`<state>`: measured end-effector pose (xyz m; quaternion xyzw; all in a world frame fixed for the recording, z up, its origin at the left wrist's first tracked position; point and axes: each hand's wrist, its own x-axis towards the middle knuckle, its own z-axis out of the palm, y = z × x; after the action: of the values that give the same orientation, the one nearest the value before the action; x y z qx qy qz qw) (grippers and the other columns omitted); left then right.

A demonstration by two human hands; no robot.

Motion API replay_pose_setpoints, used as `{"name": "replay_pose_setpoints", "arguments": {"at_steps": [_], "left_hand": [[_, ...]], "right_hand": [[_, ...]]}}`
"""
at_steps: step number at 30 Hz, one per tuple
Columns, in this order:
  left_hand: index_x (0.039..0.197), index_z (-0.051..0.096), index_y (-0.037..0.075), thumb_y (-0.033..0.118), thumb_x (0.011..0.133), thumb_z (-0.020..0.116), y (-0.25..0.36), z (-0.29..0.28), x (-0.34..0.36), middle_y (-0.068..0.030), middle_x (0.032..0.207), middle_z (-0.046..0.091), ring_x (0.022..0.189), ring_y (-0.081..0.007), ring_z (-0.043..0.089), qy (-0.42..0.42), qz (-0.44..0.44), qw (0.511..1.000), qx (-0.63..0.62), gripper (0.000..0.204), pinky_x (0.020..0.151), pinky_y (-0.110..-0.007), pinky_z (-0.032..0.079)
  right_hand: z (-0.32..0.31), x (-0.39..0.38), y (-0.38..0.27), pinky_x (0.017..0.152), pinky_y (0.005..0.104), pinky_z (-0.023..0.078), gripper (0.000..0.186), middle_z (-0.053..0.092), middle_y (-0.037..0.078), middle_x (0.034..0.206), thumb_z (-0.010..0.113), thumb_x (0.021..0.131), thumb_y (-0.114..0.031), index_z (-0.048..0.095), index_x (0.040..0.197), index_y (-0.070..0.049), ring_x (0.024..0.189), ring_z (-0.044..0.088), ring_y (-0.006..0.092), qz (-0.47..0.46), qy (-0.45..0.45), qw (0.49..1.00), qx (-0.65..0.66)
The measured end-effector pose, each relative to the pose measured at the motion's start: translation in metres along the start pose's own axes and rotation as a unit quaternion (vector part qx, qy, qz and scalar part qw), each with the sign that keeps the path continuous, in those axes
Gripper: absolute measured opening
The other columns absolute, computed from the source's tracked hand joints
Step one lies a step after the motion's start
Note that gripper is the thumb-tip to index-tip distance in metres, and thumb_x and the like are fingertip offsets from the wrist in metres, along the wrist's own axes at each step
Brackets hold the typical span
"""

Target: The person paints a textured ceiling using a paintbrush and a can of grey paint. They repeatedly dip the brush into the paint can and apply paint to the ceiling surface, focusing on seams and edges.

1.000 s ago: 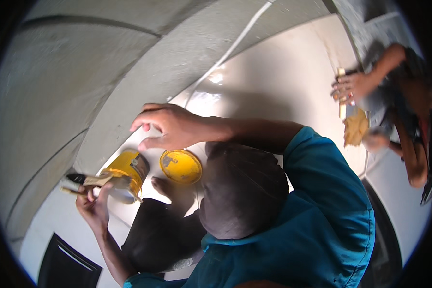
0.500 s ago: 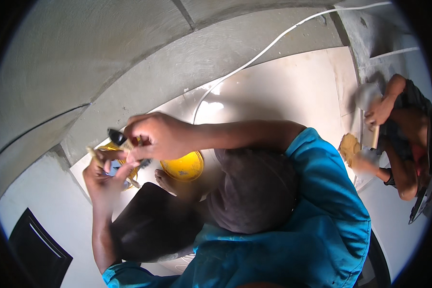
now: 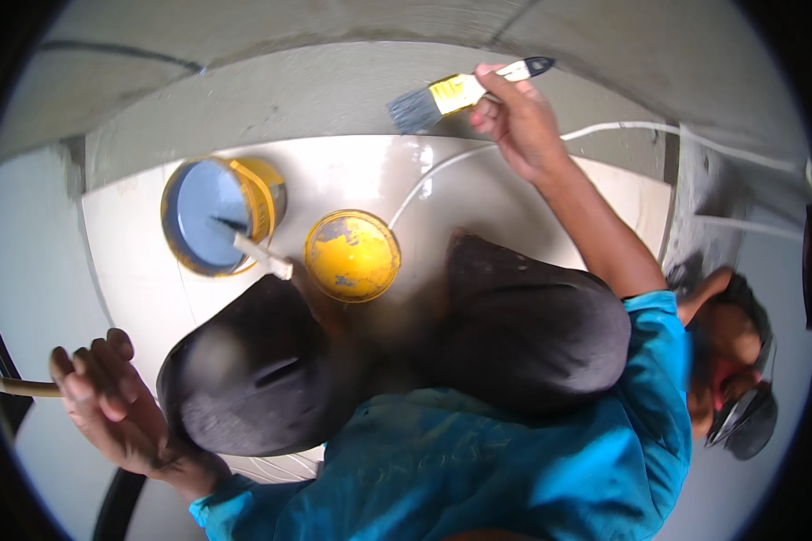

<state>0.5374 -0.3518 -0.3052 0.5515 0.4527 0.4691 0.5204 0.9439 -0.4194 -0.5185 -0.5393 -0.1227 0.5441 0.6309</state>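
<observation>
My right hand [image 3: 519, 122] is raised over the far side of the floor, closed around a paintbrush [image 3: 460, 93]. Its flat grey-stained bristles point left, close against the low grey wall [image 3: 334, 99]; contact cannot be made out. At the lower left, beside my knee, my left hand [image 3: 108, 397] is palm up with curled fingers. A tan wooden stick [image 3: 27, 388] juts out from it toward the left rim; its grip is partly hidden. Ahead stands a yellow bucket [image 3: 263, 194] of blue-grey paint [image 3: 203, 207], with a white-handled tool [image 3: 262, 255] dipped in.
A paint-smeared yellow lid [image 3: 352, 257] lies on the pale tiled floor [image 3: 135, 261] between my feet and the bucket. A white hose [image 3: 442, 167] runs across floor and wall. Another person [image 3: 731, 343] crouches at the right. My knees flank the lid.
My hands have moved apart. The right has carried the paintbrush up and right to the wall; the left has dropped back to the lower left. The bucket is now uncovered to view.
</observation>
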Motion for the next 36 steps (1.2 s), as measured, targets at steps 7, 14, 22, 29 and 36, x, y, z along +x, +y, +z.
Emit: {"name": "replay_pose_setpoints", "arguments": {"at_steps": [7, 14, 22, 29, 36], "left_hand": [[0.078, 0.055, 0.012, 0.005, 0.099, 0.055, 0.006, -0.075, 0.006, 0.0003, 0.08, 0.054, 0.071, -0.0084, 0.049, 0.067, 0.137, 0.948, -0.28, 0.022, 0.089, -0.038, 0.033], [0.097, 0.062, 0.008, -0.001, 0.084, 0.063, -0.014, -0.093, 0.012, -0.0064, 0.088, 0.048, 0.091, -0.0176, 0.05, 0.061, 0.035, 0.89, -0.45, 0.015, 0.092, -0.038, 0.036], [0.09, 0.065, 0.012, 0.002, 0.083, 0.065, -0.03, -0.138, 0.018, -0.0067, 0.087, 0.05, 0.093, -0.0167, 0.049, 0.069, 0.032, 0.88, -0.469, 0.013, 0.09, -0.036, 0.036], [0.084, 0.065, 0.013, 0.003, 0.083, 0.066, -0.039, -0.153, 0.013, -0.0079, 0.087, 0.05, 0.097, -0.0178, 0.049, 0.104, 0.006, 0.862, -0.497, 0.009, 0.093, -0.036, 0.037], [0.088, 0.058, 0.011, 0.002, 0.086, 0.059, -0.05, -0.185, 0.007, -0.0081, 0.09, 0.048, 0.097, -0.0191, 0.049, 0.159, 0.062, 0.861, -0.479, 0.009, 0.094, -0.039, 0.037]], "right_hand": [[0.182, 0.003, -0.027, 0.06, 0.0235, 0.054, 0.027, 0.069, 0.007, 0.084, 0.071, 0.094, -0.024, 0.064, 0.109, -0.004, 0.072, 0.069, 0.0126, -0.166, -0.218, 0.901, -0.336], [0.291, 0.022, 0.056, 0.059, 0.0286, 0.054, 0.027, 0.07, 0.007, 0.074, 0.081, 0.085, -0.028, 0.074, 0.093, -0.004, 0.061, 0.065, 0.0128, -0.296, -0.312, 0.671, -0.604], [0.307, 0.032, 0.101, 0.061, 0.0326, 0.056, 0.026, 0.071, 0.015, 0.078, 0.08, 0.083, -0.025, 0.075, 0.097, -0.003, 0.062, 0.068, 0.0217, -0.419, -0.326, 0.528, -0.663], [0.312, 0.009, 0.091, 0.065, 0.0326, 0.059, 0.027, 0.073, 0.011, 0.083, 0.08, 0.086, -0.026, 0.074, 0.102, -0.004, 0.069, 0.071, 0.0191, -0.358, -0.276, 0.556, -0.698], [0.313, 0.01, 0.077, 0.066, 0.0277, 0.056, 0.024, 0.074, 0.008, 0.084, 0.078, 0.089, -0.025, 0.074, 0.101, -0.005, 0.073, 0.069, 0.0134, -0.312, -0.277, 0.632, -0.653]]}}
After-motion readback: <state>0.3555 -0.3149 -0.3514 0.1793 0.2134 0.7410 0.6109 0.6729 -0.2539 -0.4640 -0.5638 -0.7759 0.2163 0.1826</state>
